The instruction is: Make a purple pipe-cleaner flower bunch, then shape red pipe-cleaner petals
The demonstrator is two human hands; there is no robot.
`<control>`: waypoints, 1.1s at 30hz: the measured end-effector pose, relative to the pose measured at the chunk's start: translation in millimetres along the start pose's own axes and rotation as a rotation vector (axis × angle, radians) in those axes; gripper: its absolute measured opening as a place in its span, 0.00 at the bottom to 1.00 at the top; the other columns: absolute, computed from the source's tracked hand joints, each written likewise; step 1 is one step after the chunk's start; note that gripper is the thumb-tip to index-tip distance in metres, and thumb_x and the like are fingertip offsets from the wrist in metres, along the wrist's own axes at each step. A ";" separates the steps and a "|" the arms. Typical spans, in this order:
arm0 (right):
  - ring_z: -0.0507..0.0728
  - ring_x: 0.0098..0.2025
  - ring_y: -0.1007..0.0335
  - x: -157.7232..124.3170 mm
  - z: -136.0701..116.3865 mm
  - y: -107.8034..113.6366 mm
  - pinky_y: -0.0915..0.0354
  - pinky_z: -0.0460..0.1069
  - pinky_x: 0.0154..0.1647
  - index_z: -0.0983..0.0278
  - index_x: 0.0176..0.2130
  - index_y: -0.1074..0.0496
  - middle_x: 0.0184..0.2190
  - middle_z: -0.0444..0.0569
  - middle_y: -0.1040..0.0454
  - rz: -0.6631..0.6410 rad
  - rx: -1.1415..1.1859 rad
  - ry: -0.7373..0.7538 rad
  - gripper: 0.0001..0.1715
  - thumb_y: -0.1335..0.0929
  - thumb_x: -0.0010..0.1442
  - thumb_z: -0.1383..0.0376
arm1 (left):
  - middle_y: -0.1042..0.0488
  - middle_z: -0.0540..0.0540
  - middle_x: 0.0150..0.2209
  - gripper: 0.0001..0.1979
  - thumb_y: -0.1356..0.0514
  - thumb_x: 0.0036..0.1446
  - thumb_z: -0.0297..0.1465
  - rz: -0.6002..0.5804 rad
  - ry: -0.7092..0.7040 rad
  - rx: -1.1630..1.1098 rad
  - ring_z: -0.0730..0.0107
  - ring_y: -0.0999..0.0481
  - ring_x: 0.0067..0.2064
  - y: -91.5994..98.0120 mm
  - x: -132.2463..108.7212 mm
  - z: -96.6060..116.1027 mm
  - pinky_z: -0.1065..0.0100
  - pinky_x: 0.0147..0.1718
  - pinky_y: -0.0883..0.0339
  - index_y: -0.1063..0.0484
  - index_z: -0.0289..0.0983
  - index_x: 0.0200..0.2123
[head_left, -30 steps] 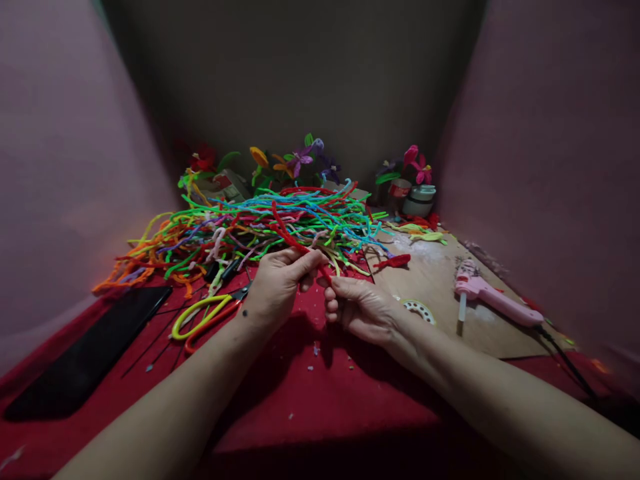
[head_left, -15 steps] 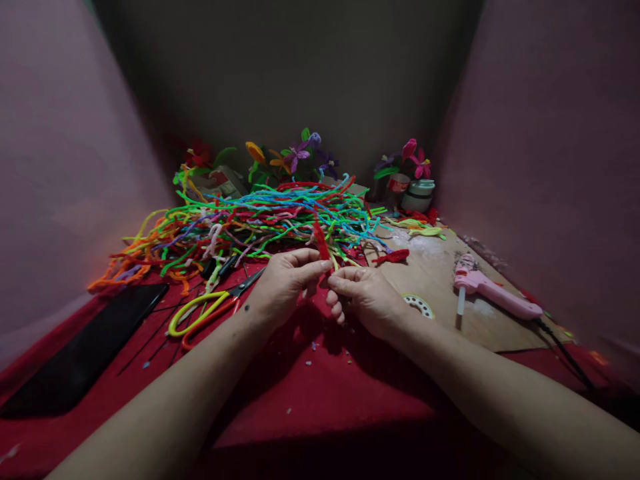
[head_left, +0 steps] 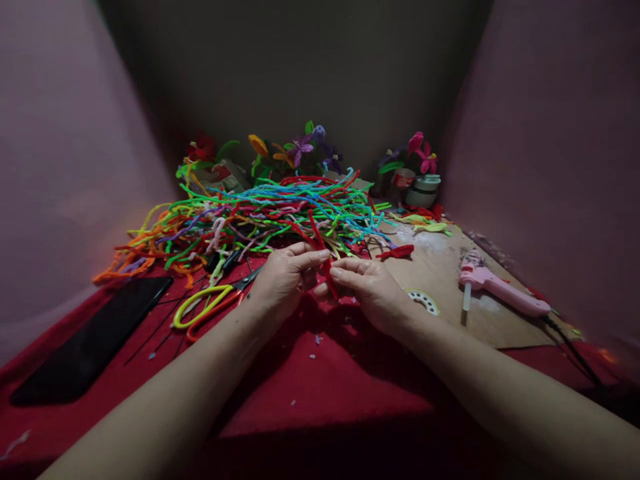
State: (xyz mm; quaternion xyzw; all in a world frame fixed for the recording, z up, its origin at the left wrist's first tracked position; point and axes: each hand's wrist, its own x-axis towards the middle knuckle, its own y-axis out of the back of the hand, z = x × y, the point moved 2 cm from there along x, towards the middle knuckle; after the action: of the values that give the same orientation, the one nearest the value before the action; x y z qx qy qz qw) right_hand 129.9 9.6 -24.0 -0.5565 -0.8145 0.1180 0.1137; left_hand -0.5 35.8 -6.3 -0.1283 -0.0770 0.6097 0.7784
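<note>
Between my two hands is a red pipe cleaner piece (head_left: 317, 230), with strands sticking up and a short end pointing down. My left hand (head_left: 287, 275) pinches it between thumb and forefinger. From the other side, my right hand (head_left: 365, 287) closes its fingertips on the lower part of the same piece. Part of the piece is hidden behind the fingers. Beyond my hands lies a big heap of coloured pipe cleaners (head_left: 260, 213). On the cardboard to the right rests a red pipe cleaner petal (head_left: 397, 252).
Scissors (head_left: 205, 303) with yellow and red handles lie left of my hands, beside a black phone-like slab (head_left: 93, 343). On the right, a pink glue gun (head_left: 505, 290) and a white ring (head_left: 423, 301) rest on the cardboard (head_left: 445, 267). Pipe cleaner flowers (head_left: 303, 148) and a jar (head_left: 423, 191) stand behind.
The red piece has turned between my fingers: its strands now spread apart at the top and an end shows below. My hands stay close together. The whole view has shifted slightly.
</note>
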 end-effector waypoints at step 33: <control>0.48 0.16 0.37 -0.5 -11.1 11.6 0.40 0.45 0.22 0.68 0.19 0.33 0.15 0.44 0.29 -0.028 -0.131 -0.085 0.08 0.32 0.46 0.66 | 0.26 0.47 0.33 0.08 0.45 0.56 0.30 -0.295 -1.019 1.401 0.66 0.35 0.38 -4.8 -10.7 30.1 0.67 0.38 0.41 0.25 0.41 0.31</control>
State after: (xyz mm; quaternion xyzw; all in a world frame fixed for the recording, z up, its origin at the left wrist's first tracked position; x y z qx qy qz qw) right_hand 143.8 13.9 -17.2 -0.5456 -0.8324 0.0865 0.0441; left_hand -7.0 27.6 24.2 0.6778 -0.0390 0.3930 0.6202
